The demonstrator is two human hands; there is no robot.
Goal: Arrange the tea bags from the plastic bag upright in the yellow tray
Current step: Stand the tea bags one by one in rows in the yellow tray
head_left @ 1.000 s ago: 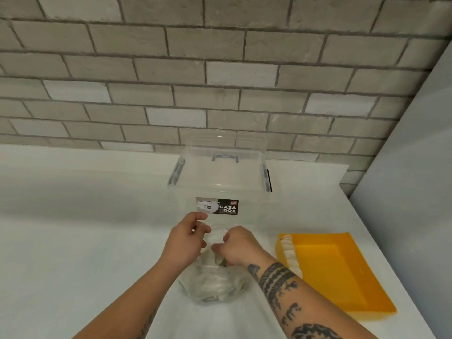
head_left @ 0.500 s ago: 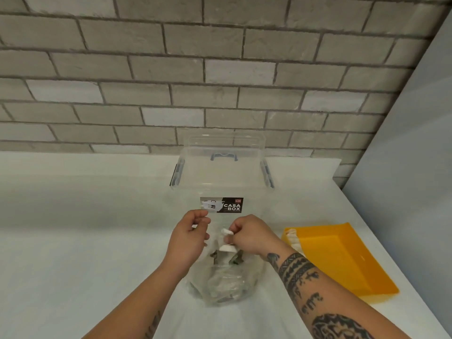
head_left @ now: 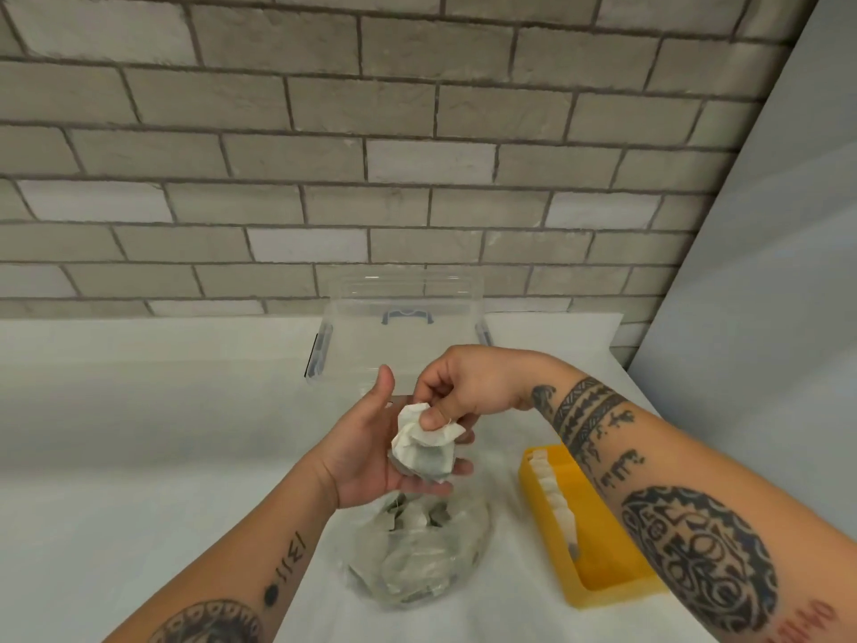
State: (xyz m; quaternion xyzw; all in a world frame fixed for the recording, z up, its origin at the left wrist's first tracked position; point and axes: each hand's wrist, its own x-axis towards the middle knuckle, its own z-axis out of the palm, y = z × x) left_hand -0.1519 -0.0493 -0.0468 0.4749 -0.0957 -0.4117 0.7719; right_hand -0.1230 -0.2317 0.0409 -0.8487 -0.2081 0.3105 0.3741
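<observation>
My right hand (head_left: 463, 392) pinches a crumpled clump of tea bags (head_left: 424, 450) between thumb and curled fingers. My left hand (head_left: 366, 457) lies flat and open beneath, cradling it. Just below, the plastic bag (head_left: 417, 563) on the tabletop (head_left: 139, 457) holds plenty more. The yellow tray (head_left: 603, 589), nearby on the right, has one upright row (head_left: 554, 494) along its left wall. I judge most of the job remains.

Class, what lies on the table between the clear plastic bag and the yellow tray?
Only bare white tabletop, in the head view, separates the clear plastic bag from the yellow plastic tray.
</observation>
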